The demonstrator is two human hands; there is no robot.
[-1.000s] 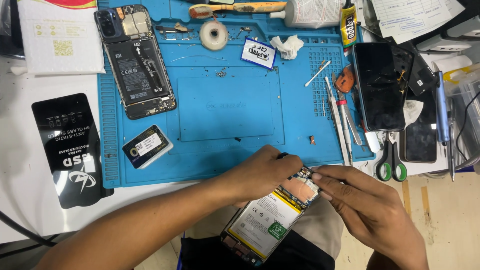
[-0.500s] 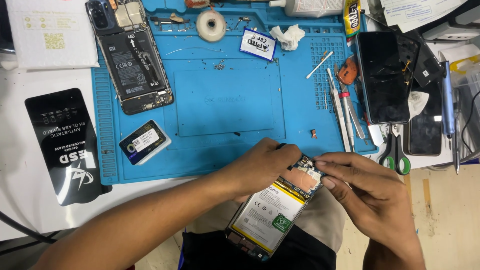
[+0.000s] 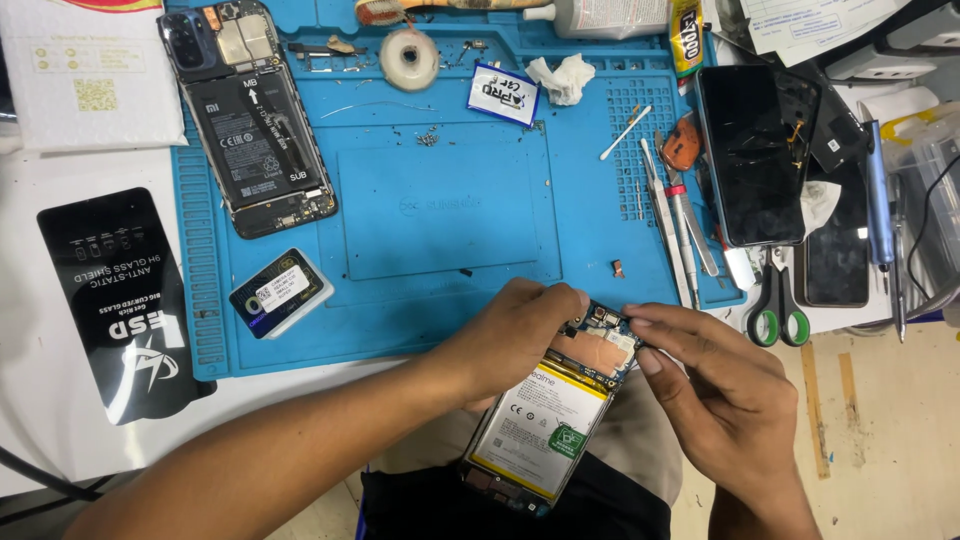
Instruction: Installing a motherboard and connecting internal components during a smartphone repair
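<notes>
Our left hand (image 3: 520, 335) and right hand (image 3: 720, 390) still pinch the opened, backless phone with its white battery (image 3: 550, 420), as before. It stays over the blue silicone mat (image 3: 440, 210) edge, barely shifted.

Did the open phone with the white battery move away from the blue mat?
No. The open phone is still held by both hands over the lap, its top end just off the blue mat's front edge, as before. Only the camera shifted.

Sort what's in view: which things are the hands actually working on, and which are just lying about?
In hand:
- opened phone, back off, battery showing
- left hand and right hand, pinching its top end

Lying about:
- second opened phone
- tweezers
- scissors
- tape roll
- blue mat
</notes>
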